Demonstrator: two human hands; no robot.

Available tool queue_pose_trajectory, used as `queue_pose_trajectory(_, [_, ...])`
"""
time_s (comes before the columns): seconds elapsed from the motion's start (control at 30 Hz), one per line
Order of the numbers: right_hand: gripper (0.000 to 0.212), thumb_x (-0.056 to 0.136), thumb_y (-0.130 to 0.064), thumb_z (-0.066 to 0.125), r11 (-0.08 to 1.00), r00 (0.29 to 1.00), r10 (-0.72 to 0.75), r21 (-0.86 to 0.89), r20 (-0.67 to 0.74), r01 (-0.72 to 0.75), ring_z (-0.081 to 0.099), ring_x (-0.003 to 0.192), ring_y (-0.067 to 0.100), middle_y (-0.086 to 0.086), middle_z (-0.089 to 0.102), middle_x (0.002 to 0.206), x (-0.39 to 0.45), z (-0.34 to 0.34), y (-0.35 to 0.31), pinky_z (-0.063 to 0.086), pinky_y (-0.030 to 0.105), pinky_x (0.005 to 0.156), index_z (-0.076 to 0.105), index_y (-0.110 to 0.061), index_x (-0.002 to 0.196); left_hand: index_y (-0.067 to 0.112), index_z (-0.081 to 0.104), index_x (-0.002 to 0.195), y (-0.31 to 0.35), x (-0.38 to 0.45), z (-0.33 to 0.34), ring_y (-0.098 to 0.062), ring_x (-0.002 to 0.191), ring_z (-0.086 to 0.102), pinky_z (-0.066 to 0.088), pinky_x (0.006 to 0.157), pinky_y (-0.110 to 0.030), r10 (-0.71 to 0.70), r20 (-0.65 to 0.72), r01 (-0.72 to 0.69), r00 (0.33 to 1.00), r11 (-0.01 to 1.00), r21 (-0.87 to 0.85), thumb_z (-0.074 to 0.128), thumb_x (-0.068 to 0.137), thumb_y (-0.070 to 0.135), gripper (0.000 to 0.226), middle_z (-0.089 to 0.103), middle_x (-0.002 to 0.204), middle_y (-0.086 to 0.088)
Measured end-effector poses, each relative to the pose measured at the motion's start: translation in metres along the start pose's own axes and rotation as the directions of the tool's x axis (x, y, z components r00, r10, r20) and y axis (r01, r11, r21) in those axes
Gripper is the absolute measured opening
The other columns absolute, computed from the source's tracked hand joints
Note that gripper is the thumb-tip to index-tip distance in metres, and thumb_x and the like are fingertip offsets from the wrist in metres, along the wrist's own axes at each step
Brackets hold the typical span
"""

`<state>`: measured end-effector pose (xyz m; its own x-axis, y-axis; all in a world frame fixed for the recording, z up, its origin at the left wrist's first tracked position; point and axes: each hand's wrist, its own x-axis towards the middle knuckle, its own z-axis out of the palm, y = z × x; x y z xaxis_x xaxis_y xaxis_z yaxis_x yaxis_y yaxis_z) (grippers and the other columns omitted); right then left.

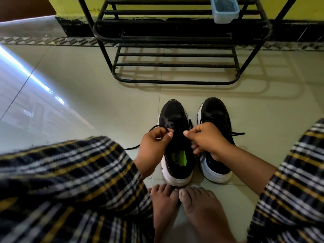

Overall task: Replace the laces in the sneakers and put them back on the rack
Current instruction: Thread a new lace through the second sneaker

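Two black sneakers with white soles stand side by side on the tiled floor, toes toward the rack. The left sneaker (175, 116) shows a green insole, and its black lace (154, 127) runs out to both sides. My left hand (154, 142) pinches one lace end above the shoe's opening. My right hand (205, 137) pinches the other end, fingers curled, and partly covers the right sneaker (214, 109). That shoe's lace end (238, 133) trails to the right. The black metal shoe rack (175, 55) stands just beyond the shoes.
A pale blue plastic tub (224, 9) sits on an upper rack shelf. My bare feet (184, 204) rest on the floor right behind the shoes' heels, with plaid-clad knees on both sides. The wall behind the rack is yellow-green with a black base.
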<state>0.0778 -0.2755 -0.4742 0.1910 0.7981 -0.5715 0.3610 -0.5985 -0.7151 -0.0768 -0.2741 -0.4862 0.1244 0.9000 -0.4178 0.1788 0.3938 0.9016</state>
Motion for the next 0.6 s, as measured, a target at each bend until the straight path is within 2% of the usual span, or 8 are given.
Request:
queue_pose_trajectory(0.1, [0.028, 0.09, -0.02, 0.063, 0.973, 0.993, 0.116, 0.202, 0.006, -0.115, 0.052, 0.058, 0.021, 0.014, 0.054, 0.079, 0.003, 0.003, 0.001, 0.048, 0.027, 0.043, 0.057, 0.006, 0.097, -0.006, 0.064, 0.099, -0.003, 0.002, -0.001, -0.002, 0.076, 0.063, 0.051, 0.069, -0.011, -0.02, -0.017, 0.02, 1.0, 0.999, -0.037, 0.054, 0.094, 0.008, 0.018, 0.067, 0.095, -0.003])
queue_pose_trajectory(0.2, [0.022, 0.089, -0.02, 0.064, 0.952, 0.992, 0.128, 0.279, 0.02, -0.128, 0.049, 0.059, 0.018, 0.009, 0.053, 0.077, 0.004, 0.007, 0.004, 0.046, 0.026, 0.044, 0.056, 0.0, 0.094, -0.009, 0.064, 0.099, -0.005, 0.002, -0.002, 0.001, 0.074, 0.062, 0.049, 0.067, -0.008, -0.019, -0.011, 0.019, 1.0, 0.999, -0.036, 0.054, 0.094, 0.006, 0.018, 0.068, 0.094, -0.002])
queue_pose_trajectory(0.27, [0.012, 0.088, -0.017, 0.065, 0.944, 0.995, 0.096, 0.319, -0.017, -0.085, 0.046, 0.058, 0.014, 0.004, 0.052, 0.073, 0.004, 0.012, 0.006, 0.041, 0.024, 0.045, 0.056, -0.009, 0.084, -0.011, 0.063, 0.098, -0.004, 0.003, -0.003, 0.008, 0.067, 0.06, 0.046, 0.063, -0.006, -0.012, -0.004, 0.012, 1.0, 1.0, -0.029, 0.055, 0.093, 0.005, 0.019, 0.067, 0.092, 0.0])
queue_pose_trajectory(0.33, [0.015, 0.089, -0.011, 0.063, 0.924, 0.997, 0.04, 0.382, -0.07, -0.01, 0.044, 0.057, 0.011, 0.001, 0.052, 0.069, 0.003, 0.018, 0.007, 0.037, 0.021, 0.046, 0.056, -0.014, 0.076, -0.013, 0.063, 0.098, -0.004, 0.002, -0.003, 0.008, 0.067, 0.06, 0.046, 0.063, -0.006, -0.014, -0.001, 0.014, 1.0, 0.999, -0.043, 0.055, 0.093, 0.004, 0.019, 0.067, 0.093, -0.001])
queue_pose_trajectory(0.4, [0.015, 0.089, -0.007, 0.061, 0.885, 0.995, -0.016, 0.462, -0.103, 0.062, 0.045, 0.058, 0.009, 0.0, 0.054, 0.07, 0.001, 0.02, 0.008, 0.037, 0.019, 0.048, 0.059, -0.014, 0.076, -0.01, 0.064, 0.099, -0.004, 0.001, -0.004, 0.001, 0.077, 0.063, 0.05, 0.07, -0.012, -0.034, -0.008, 0.033, 0.999, 0.995, -0.092, 0.054, 0.093, 0.005, 0.019, 0.069, 0.095, -0.002])
queue_pose_trajectory(0.47, [0.015, 0.091, -0.006, 0.058, 0.842, 0.991, -0.065, 0.527, -0.115, 0.116, 0.048, 0.059, 0.007, 0.0, 0.061, 0.076, -0.002, 0.02, 0.01, 0.039, 0.018, 0.05, 0.06, -0.013, 0.078, -0.001, 0.067, 0.099, -0.003, 0.0, -0.005, -0.01, 0.087, 0.062, 0.049, 0.077, -0.024, -0.058, -0.001, 0.057, 0.998, 0.989, -0.136, 0.052, 0.095, 0.008, 0.018, 0.069, 0.095, -0.003])
queue_pose_trajectory(0.5, [0.015, 0.092, -0.007, 0.056, 0.826, 0.99, -0.086, 0.547, -0.115, 0.135, 0.049, 0.059, 0.007, 0.001, 0.064, 0.078, -0.003, 0.02, 0.011, 0.04, 0.018, 0.052, 0.06, -0.013, 0.079, 0.005, 0.068, 0.098, -0.003, 0.0, -0.006, -0.013, 0.088, 0.06, 0.049, 0.075, -0.025, -0.065, 0.013, 0.066, 0.998, 0.986, -0.155, 0.05, 0.096, 0.009, 0.018, 0.068, 0.095, -0.003])
queue_pose_trajectory(0.6, [0.02, 0.096, -0.009, 0.05, 0.822, 0.988, -0.112, 0.548, -0.109, 0.154, 0.048, 0.056, 0.008, 0.001, 0.064, 0.077, -0.005, 0.021, 0.013, 0.038, 0.019, 0.05, 0.06, -0.014, 0.079, 0.015, 0.064, 0.089, -0.002, -0.002, -0.008, -0.012, 0.08, 0.054, 0.046, 0.058, -0.017, -0.083, 0.068, 0.095, 0.994, 0.977, -0.193, 0.045, 0.099, 0.012, 0.022, 0.064, 0.09, 0.001])
